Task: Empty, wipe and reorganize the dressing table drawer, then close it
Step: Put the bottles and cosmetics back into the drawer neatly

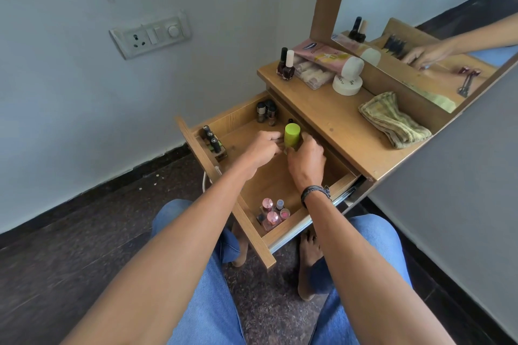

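Your left hand (263,145) & right hand (305,158) both gripped the green bottle (292,134), upright in the drawer (266,185), approx. mid-floor. Prob. restocking: you needed its base flat, clear of the dark bottles (266,112) at the back, before letting go.

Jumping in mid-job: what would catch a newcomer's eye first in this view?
The bright green-capped bottle stands out, gripped between the left hand and right hand over the middle of the open drawer. Nail polish sits in the drawer's corners: pink bottles nearest the person, dark bottles at the far corner. A folded green cloth lies on the tabletop to the right.
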Demonstrator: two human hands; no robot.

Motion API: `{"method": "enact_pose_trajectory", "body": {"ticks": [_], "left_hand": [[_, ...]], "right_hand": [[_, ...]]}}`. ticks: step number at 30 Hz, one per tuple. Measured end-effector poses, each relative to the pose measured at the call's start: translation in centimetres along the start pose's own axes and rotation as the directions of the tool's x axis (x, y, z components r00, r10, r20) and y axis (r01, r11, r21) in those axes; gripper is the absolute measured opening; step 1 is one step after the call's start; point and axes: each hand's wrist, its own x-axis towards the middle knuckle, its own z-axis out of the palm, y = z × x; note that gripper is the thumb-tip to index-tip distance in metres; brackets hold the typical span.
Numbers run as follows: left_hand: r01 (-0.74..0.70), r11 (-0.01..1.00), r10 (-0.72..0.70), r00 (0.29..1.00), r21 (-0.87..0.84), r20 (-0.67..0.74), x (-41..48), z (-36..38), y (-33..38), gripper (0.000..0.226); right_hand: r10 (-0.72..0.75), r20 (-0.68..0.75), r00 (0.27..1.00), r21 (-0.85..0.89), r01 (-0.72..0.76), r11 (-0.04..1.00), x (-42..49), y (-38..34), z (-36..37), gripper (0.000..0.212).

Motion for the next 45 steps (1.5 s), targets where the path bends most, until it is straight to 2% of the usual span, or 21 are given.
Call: {"method": "enact_pose_trajectory", "body": {"ticks": [6,16,21,27,39,45], "left_hand": [[0.023,1.0,-0.022,1.0,0.021,-0.011,0.7,0.1,-0.3,0.051],[0.002,0.987,0.01,0.997,0.159,-0.076,0.5,0.4,-0.4,0.059],[-0.028,0.99,0.037,0.997,0.138,-0.068,0.5,0.3,-0.4,0.054],[-0.024,0.989,0.029,0.999,0.146,-0.028,0.7,0.5,-0.4,0.06],[0.055,0.976,-0.027,0.991,0.211,-0.134,1.0,0.3,-0.6,0.063],[0.045,0.962,-0.002,0.988,0.27,-0.157,0.8,0.2,-0.7,0.062]], "right_hand": [[0.013,-0.031,0.999,0.033,-0.012,0.999,-0.4,-0.5,-0.2,0.033],[0.055,-0.028,0.998,-0.001,-0.055,0.998,-1.0,-0.3,-0.4,0.006],[0.005,-0.014,1.0,-0.048,-0.006,0.999,-1.1,-0.6,-0.5,0.017],[0.031,-0.014,0.999,-0.058,-0.032,0.998,-1.0,-0.8,-0.8,0.025],[0.037,0.021,0.999,-0.065,-0.036,0.997,-1.0,-0.3,-0.7,0.03],[0.047,0.024,0.999,-0.06,-0.046,0.997,-1.0,-0.4,-0.6,0.027]]}}
